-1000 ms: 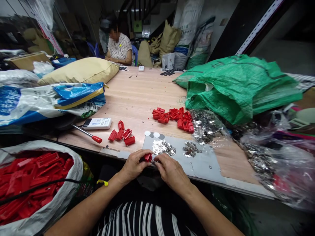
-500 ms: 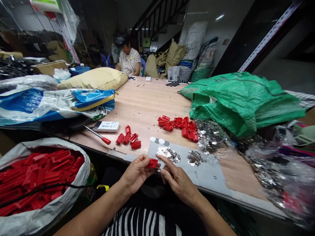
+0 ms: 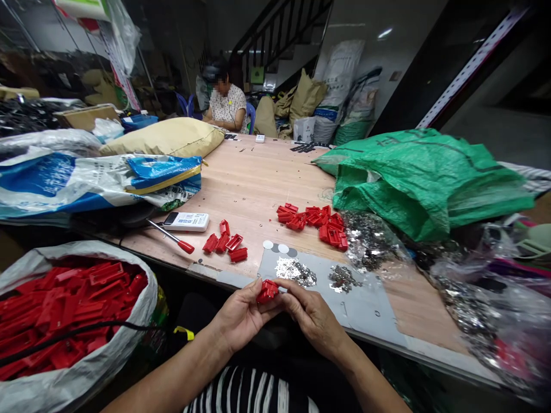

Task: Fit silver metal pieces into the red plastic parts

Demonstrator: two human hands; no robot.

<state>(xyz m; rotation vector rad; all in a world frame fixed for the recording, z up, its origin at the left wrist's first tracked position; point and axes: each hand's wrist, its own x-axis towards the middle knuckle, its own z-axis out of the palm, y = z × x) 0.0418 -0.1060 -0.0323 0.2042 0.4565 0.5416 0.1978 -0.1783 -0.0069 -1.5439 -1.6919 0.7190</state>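
Observation:
At the table's front edge I hold a small red plastic housing [image 3: 267, 291] between both hands. My left hand [image 3: 240, 315] is closed around its left side, the thumb on top. The fingers of my right hand [image 3: 313, 314] are pinched at its right end. Whether a small metal piece is also between those fingertips, I cannot make out. Just beyond, a pile of shiny metal pieces [image 3: 296, 271] lies on a grey mat [image 3: 365, 307], with a smaller, darker metal pile [image 3: 343, 277] to its right.
Several red housings [image 3: 235, 242] lie beside a red-handled screwdriver [image 3: 185, 246] and a white device [image 3: 189, 221]. More red housings [image 3: 331, 232] sit near a green sack [image 3: 430, 178]. A sack of red parts [image 3: 146, 269] stands at left. A person [image 3: 228, 106] sits across the table.
My right hand has moved left, and its fingers have closed onto the right end of the red housing. The housing has turned a little in my left hand.

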